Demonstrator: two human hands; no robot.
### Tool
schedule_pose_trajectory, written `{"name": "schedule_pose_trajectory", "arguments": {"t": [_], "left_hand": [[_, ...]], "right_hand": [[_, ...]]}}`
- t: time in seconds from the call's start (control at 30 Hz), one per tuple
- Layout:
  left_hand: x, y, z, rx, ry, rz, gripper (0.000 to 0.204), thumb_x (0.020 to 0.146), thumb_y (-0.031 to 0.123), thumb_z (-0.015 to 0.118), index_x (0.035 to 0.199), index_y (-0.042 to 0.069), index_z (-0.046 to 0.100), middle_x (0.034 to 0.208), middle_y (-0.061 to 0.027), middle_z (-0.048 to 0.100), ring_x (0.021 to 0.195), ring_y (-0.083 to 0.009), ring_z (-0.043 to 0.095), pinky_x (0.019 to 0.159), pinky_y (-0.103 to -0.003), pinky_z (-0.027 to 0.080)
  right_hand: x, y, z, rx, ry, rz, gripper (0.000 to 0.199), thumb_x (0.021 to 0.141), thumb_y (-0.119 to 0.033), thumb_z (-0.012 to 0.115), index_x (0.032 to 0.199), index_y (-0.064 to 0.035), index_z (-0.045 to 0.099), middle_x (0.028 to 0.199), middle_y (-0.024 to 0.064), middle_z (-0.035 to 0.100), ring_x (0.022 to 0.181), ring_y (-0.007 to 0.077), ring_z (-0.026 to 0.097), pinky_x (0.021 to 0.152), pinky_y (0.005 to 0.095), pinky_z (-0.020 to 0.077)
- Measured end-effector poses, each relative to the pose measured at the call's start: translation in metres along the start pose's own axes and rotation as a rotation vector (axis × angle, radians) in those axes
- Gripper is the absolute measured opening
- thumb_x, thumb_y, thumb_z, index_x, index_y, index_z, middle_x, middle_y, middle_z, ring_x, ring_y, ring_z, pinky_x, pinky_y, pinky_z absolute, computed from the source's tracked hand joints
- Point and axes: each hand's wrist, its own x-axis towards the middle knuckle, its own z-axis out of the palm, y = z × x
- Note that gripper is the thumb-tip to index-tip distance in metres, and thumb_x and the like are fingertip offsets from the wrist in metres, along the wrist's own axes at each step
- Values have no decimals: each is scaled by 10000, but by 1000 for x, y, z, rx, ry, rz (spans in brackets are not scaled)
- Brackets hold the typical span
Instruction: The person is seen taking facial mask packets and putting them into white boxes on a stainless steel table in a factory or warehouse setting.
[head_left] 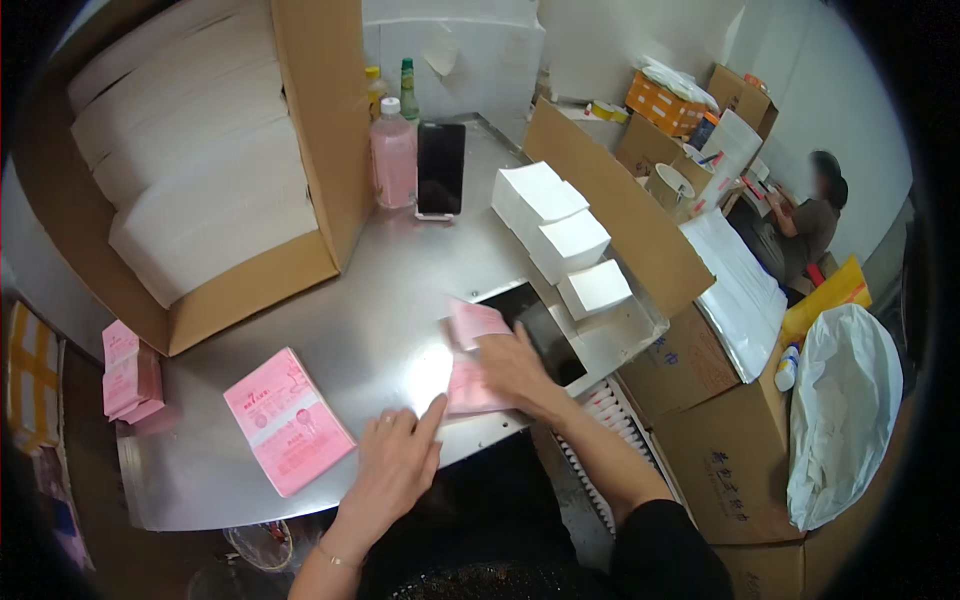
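My right hand [517,372] is over a pink printed wrapper [478,318] at the near edge of the metal table, slightly blurred. The wrapper's upper part angles up by the fingertips; the palm hides much of the rest. My left hand [392,462] rests at the table edge, index finger stretched toward the wrapper's near left corner, holding nothing. To its left lies a flat stack of pink printed packets [288,422] with a pale band across it. Another pink stack [130,375] stands at the table's left edge.
An open cardboard box [345,130] of white paper stacks fills the back left. A phone [441,170] stands beside a pink liquid bottle [393,155]. White paper blocks [560,225] line the right, near a dark recess [535,325]. Cartons [725,450] and a seated person [812,215] are further right.
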Motion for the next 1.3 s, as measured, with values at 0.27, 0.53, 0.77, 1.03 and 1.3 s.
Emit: {"name": "schedule_pose_trajectory", "arguments": {"t": [0.27,0.53,0.77,1.03,1.3], "left_hand": [[-49,-41,-29,-10,517,-54,217,658,-29,603,849,71,572,1009,-151,572,956,-349,558,875,-470,424],[-68,-77,-53,351,176,-415,278,803,22,603,1080,51,594,989,-153,546,986,-358,527,1021,-545,345],[-6,-12,12,-188,234,51,440,864,-2,605,1299,-27,542,1006,-203,586,940,-356,559,798,-440,444],[0,-4,30,11,241,-21,127,827,50,698,904,56,596,899,-133,534,863,-303,519,731,-418,379],[4,0,43,-224,200,146,345,781,116,715,1094,13,612,1225,-237,556,1124,-393,536,843,-417,429]], "right_hand": [[-7,11,-79,-304,-195,219,195,857,-133,636,1023,-33,654,980,153,666,943,330,650,804,409,511],[-8,93,-70,-541,456,228,123,871,-138,668,925,-29,647,915,130,559,933,309,553,837,447,428],[-12,109,-73,-306,575,167,114,858,-130,680,928,-39,683,887,121,570,878,307,558,754,438,443],[-15,104,-91,-299,467,182,181,861,-96,667,1029,-45,711,894,129,597,866,307,562,748,433,442],[-29,38,-46,-68,485,-242,436,822,20,575,1256,46,572,1184,197,641,1086,404,623,975,504,477]]}}
